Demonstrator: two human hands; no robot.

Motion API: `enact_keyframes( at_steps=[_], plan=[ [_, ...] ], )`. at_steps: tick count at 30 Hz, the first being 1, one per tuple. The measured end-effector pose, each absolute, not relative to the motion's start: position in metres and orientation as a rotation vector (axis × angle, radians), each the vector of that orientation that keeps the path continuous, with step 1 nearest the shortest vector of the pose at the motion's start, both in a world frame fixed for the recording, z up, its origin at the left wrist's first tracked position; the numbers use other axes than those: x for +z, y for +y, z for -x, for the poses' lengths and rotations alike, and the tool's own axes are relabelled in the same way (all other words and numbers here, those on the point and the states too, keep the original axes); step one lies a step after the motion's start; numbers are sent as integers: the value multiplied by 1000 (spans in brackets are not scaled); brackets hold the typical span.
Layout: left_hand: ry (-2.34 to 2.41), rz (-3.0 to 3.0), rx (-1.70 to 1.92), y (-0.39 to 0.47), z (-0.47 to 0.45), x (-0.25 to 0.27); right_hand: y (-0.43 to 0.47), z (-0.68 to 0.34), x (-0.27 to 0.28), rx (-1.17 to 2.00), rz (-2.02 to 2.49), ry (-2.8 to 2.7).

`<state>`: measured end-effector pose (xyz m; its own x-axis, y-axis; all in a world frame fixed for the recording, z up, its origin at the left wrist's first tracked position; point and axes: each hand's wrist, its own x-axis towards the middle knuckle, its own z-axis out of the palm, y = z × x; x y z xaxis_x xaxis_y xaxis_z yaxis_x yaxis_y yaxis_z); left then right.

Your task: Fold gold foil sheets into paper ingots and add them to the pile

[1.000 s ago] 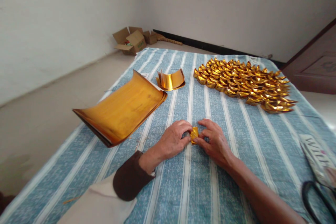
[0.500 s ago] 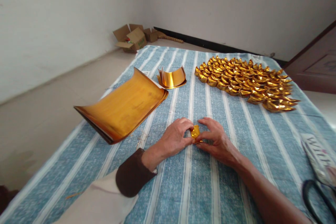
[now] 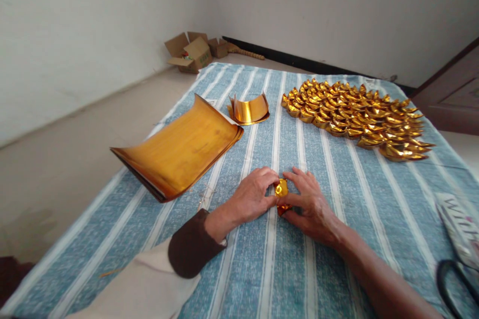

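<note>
Between my two hands is a small folded piece of gold foil paper [image 3: 282, 188], low over the striped cloth. My left hand [image 3: 252, 194] pinches its left side with thumb and fingers. From the right, my right hand [image 3: 310, 204] grips the near part, its forefinger lying across the foil and its thumb below. Part of the paper is hidden under the fingers. Beyond my left hand lies a stack of large gold foil sheets [image 3: 179, 144], curled at the ends. A smaller stack of curved gold strips [image 3: 250, 109] sits behind it.
Many folded gold paper ingots [image 3: 348, 114] stand in rows at the back right of the table with its blue striped cloth [image 3: 239, 269]. Black-handled scissors [image 3: 443, 279] lie at the right edge. Open cardboard boxes [image 3: 192, 55] are on the floor beyond.
More of the foil's near end now shows below my right forefinger. My right hand has shifted slightly around the paper; my left keeps its pinch. The whole view has moved a little.
</note>
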<state>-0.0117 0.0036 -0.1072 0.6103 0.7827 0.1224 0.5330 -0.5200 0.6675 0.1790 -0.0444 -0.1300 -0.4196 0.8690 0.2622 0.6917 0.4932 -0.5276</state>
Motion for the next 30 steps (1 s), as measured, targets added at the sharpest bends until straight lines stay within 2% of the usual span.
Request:
enact_keyframes(
  at_steps=[12,30],
  plan=[
    [1023,-2252,550,4,12,-110,-49,-170,-130,367,1241,-2272],
    [999,-2276,567,4,11,-111,-49,-162,-138,445,1309,-2066]
  ],
)
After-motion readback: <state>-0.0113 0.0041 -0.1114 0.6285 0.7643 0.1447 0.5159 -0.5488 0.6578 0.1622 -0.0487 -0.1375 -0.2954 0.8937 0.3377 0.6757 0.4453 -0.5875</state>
